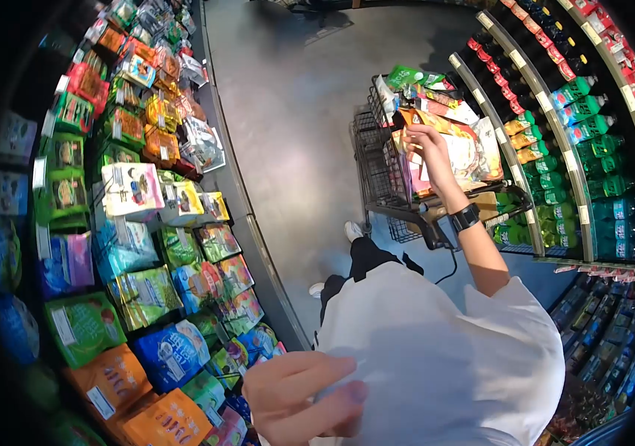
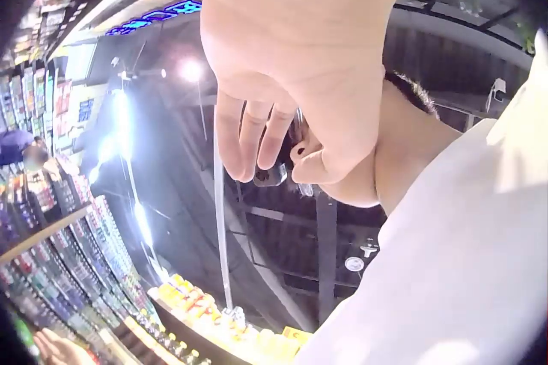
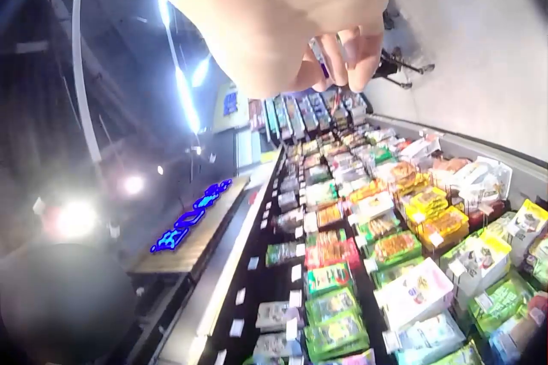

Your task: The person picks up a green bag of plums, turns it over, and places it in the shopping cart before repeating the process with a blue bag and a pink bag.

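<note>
left hand (image 1: 302,394) by shirt (image 1: 436,349), right hand (image 1: 430,145) over cart (image 1: 378,175); both loosely bent, empty.

1. Display shelf (image 1: 245,204): rows of snack packets, with a green pouch (image 1: 85,328), a blue pouch (image 1: 172,352) and orange pouches (image 1: 166,420).
2. Drink shelves (image 1: 572,167): rows of bottles (image 1: 605,165).
3. Grey floor (image 1: 287,111): wire shopping cart (image 1: 379,175), loaded with mixed packets (image 1: 488,152).
</note>
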### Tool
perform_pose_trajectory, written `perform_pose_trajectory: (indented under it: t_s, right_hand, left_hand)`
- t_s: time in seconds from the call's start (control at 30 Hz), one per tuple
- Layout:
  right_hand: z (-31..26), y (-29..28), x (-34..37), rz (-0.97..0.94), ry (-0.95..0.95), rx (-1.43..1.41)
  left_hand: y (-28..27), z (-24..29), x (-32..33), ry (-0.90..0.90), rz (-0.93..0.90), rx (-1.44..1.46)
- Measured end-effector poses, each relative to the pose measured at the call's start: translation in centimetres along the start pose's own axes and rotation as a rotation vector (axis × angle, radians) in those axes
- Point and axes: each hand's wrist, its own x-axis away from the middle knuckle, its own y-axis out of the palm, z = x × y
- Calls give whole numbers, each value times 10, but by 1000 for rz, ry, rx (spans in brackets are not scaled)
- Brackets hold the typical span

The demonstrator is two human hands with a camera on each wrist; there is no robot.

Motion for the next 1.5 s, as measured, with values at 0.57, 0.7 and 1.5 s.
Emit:
perform_pose_trajectory:
  t_s: [0.57, 0.7, 1.5]
  right_hand:
    - [81, 21, -46, -29, 200, 23]
    - [81, 44, -33, -44, 175, 22]
    - [242, -8, -234, 438, 267, 606]
  left_hand:
    - [32, -42, -11, -113, 68, 74]
    - [-20, 6, -7, -422, -108, -11]
    - [-9, -174, -61, -191, -52, 106]
